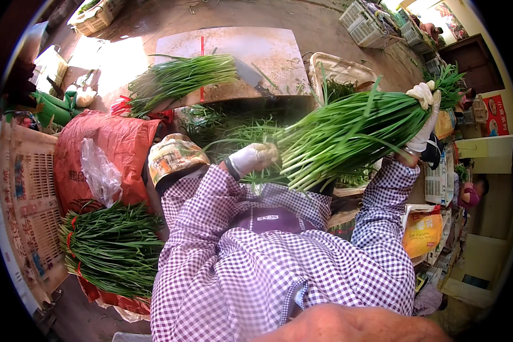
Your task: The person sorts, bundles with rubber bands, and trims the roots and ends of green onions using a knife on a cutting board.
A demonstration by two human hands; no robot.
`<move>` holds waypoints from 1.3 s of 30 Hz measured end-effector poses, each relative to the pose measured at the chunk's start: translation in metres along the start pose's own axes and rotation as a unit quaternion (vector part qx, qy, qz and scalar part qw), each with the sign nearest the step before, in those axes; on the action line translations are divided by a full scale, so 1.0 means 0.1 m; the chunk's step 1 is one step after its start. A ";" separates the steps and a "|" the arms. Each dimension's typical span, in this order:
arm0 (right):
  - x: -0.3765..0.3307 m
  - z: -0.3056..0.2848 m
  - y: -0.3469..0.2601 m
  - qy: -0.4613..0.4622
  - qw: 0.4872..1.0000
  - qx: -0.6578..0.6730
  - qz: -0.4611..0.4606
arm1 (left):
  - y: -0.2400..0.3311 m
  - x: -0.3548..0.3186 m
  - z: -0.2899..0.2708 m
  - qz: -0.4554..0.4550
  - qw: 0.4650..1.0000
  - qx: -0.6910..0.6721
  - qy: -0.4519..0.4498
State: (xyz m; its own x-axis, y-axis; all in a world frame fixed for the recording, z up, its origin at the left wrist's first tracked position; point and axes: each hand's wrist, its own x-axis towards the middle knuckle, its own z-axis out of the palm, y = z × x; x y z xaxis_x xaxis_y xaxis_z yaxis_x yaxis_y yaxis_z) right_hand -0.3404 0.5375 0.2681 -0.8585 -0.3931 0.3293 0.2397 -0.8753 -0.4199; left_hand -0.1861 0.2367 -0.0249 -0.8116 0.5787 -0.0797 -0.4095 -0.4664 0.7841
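Note:
A large bunch of garlic chives [353,134] slants across the space before me, its pale stem ends toward the left. My right hand [424,114], in a white glove, is closed round the leafy end at the upper right. Beside the pale ends is my left hand [253,159], also in a white glove, with its fingers curled closed. What those fingers hold, if anything, is hidden. Loose green leaves [239,134] lie in a heap beyond my left hand. Further off, another pile of chives [182,80] rests on a worn board [268,45], next to a wide grey blade [248,74].
A red sack [102,154] with a clear plastic bag [100,171] stands at the left. Below it sits a thick tied bundle of chives [114,251]. A plastic crate [34,194] borders the far left; a pale basket [339,71] stands behind the held bunch. People are at the right.

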 end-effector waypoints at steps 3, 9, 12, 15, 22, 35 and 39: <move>-0.02 0.20 0.05 -0.019 0.999 0.033 0.005 | -0.48 -0.10 -0.47 0.023 0.926 0.377 -0.010; -0.08 0.27 0.09 -0.024 0.999 0.019 0.008 | 0.28 -0.33 0.25 -0.240 0.718 0.630 0.173; -0.08 0.33 0.19 -0.005 1.000 -0.020 0.008 | 0.53 -0.27 0.52 -0.095 0.717 0.638 0.264; -0.05 0.33 0.26 -0.007 0.999 -0.046 0.029 | 0.57 0.04 0.54 0.130 0.700 0.658 0.244; 0.18 0.13 0.05 0.030 0.996 0.033 0.073 | -0.01 0.44 0.33 -0.117 0.965 -0.210 -0.104; 0.34 -0.70 -0.75 0.154 0.965 -0.185 -0.103 | -0.44 -0.01 -0.04 -0.142 0.703 0.675 0.175; 0.44 -0.75 -0.59 0.173 0.938 -0.260 -0.153 | -0.12 0.19 0.10 0.020 0.821 0.493 0.289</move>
State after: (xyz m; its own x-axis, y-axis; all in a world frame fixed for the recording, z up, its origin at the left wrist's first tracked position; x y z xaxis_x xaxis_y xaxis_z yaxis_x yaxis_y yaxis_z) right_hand -0.4258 0.5927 0.2437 -0.9681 0.0476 0.2460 -0.2184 -0.6418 -0.7351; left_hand -0.1929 0.2601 -0.0294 -0.9947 0.0301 -0.0981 -0.0737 0.4546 0.8876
